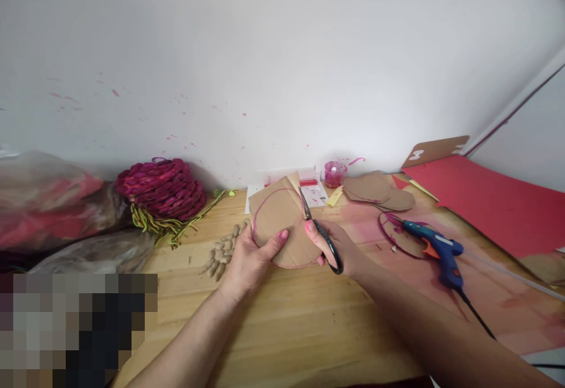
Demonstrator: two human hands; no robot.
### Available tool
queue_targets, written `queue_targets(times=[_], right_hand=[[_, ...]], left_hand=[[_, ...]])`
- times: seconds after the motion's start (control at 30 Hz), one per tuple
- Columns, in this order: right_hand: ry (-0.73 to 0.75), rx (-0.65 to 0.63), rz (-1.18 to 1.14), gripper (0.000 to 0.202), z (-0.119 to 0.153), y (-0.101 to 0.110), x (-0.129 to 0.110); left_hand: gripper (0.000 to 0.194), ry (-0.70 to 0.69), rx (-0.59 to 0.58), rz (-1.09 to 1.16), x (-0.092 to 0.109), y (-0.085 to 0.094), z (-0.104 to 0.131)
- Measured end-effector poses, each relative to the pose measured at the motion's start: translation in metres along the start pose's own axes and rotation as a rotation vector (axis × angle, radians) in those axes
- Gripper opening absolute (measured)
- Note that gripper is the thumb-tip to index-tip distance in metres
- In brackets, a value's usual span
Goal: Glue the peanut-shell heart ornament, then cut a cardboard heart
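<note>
A piece of brown cardboard with a round magenta line drawn on it is held above the wooden table. My left hand grips its lower left edge, thumb on top and the other fingers hidden beneath. Black-handled scissors are in my right hand, their blades at the right part of the cardboard near the drawn line. The cardboard's right side is partly cut, with a strip standing apart at the top.
Peanuts lie left of the cardboard, near a magenta woven bundle. Rightward are a pink cup, cardboard rounds, a blue glue gun with a cord, and red sheets. Plastic bags stand far left.
</note>
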State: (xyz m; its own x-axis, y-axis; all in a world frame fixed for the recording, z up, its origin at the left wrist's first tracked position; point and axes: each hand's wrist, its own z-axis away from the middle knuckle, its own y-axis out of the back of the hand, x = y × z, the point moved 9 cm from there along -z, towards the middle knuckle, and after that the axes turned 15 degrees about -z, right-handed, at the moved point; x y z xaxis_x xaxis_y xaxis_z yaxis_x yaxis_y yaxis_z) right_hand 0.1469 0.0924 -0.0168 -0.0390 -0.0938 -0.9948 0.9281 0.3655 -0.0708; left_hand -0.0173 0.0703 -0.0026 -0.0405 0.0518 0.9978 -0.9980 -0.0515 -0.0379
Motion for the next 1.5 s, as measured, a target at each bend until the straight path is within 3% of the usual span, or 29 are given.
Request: queue_targets(times=[0.43, 0.77, 1.27, 1.5], right_hand=[[-0.011, 0.031, 0.023, 0.057, 0.005, -0.002, -0.005], [-0.057, 0.049, -0.043, 0.050, 0.003, 0.001, -0.004], [-0.047, 0.060, -0.002, 0.055, 0.003, 0.005, -0.008], [-0.070, 0.058, -0.002, 0.054, 0.005, 0.004, -0.010]], left_hand=[[0.074, -0.006, -0.016, -0.005, 0.000, 0.000, 0.000], [0.077, 0.002, -0.003, -0.007, 0.002, 0.004, -0.003], [0.070, 0.001, -0.049, 0.064, -0.001, 0.009, -0.007], [0.058, 0.019, -0.012, 0.097, 0.001, 0.014, -0.009]])
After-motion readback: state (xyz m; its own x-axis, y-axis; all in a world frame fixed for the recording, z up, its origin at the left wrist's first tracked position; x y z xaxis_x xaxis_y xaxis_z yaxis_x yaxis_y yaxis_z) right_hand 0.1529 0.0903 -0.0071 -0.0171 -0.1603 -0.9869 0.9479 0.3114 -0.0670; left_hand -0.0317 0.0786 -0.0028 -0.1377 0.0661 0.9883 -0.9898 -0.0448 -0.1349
